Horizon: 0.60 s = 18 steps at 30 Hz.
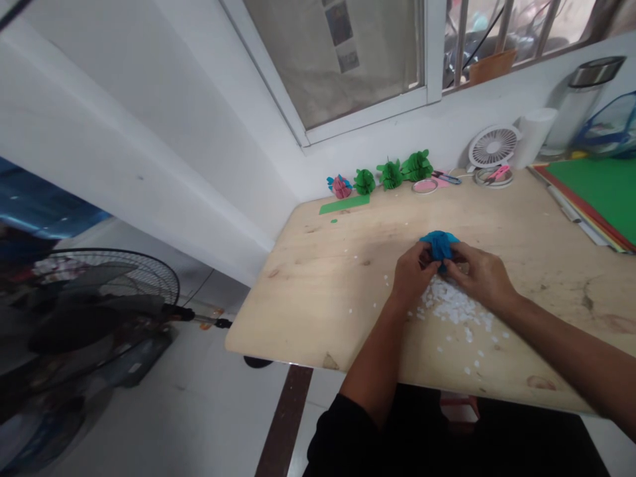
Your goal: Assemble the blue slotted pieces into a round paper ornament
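A blue paper ball (439, 242) is held between both hands over the wooden table (338, 285). My left hand (413, 273) grips its left side with closed fingers. My right hand (477, 273) pinches its right side. Under the hands lies a heap of small white paper bits (457, 308), with more scattered around it.
Three green paper balls (391, 173) and a pink and blue one (340, 186) line the wall, by a green paper strip (344, 204). A small white fan (493, 147), tape rolls (425, 185), a cup, a flask and coloured paper sheets (599, 192) stand at the right. A floor fan (124, 291) stands left.
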### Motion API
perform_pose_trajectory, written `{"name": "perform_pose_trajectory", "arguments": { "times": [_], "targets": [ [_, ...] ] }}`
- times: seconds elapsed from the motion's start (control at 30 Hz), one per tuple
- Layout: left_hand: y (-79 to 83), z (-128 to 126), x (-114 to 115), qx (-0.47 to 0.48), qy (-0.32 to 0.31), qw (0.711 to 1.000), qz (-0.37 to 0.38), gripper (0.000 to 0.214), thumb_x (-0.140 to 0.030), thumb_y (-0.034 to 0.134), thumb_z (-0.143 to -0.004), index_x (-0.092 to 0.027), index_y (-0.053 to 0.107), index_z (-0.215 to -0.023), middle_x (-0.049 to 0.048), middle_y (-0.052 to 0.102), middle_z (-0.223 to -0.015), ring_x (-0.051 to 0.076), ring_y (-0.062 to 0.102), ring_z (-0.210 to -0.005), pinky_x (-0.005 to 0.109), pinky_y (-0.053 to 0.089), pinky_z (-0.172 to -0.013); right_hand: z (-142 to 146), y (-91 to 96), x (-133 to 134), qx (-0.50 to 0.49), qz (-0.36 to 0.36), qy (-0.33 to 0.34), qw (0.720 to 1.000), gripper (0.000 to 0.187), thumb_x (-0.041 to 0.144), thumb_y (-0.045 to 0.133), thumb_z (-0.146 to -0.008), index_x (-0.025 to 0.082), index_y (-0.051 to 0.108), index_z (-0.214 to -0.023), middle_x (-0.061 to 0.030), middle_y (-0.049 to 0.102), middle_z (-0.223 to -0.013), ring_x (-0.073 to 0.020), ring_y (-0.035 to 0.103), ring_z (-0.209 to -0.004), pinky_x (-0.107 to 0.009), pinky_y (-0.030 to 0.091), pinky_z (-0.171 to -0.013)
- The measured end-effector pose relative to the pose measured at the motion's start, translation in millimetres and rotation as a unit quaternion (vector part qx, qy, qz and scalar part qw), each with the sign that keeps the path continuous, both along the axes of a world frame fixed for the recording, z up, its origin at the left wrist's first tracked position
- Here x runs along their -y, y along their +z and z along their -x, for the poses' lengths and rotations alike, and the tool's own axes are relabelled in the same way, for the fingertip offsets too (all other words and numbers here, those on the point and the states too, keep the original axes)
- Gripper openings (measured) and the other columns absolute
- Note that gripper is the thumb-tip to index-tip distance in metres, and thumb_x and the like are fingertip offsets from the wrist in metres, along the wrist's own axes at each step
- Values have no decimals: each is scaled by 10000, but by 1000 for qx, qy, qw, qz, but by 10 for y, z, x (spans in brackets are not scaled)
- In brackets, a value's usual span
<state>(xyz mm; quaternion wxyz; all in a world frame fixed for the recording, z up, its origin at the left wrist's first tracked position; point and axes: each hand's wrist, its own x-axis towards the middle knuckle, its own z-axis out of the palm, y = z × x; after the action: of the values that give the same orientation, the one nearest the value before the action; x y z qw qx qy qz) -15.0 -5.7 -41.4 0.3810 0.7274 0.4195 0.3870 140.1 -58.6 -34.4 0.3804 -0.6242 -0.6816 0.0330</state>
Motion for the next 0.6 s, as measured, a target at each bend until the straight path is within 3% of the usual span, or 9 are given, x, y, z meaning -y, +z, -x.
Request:
{"name": "perform_pose_trajectory", "arguments": {
  "times": [0.6],
  "targets": [
    [-44, 66, -57, 25, -55, 998, 20, 313, -183, 690, -755, -196, 638, -1064, -14, 678, -804, 129, 643, -747, 251, 549, -726, -76, -34, -27, -21, 10, 14, 1000, 327, 370, 538, -846, 187, 697, -1066, -88, 772, -830, -264, 746, -761, -362, 560, -679]
  ]
}}
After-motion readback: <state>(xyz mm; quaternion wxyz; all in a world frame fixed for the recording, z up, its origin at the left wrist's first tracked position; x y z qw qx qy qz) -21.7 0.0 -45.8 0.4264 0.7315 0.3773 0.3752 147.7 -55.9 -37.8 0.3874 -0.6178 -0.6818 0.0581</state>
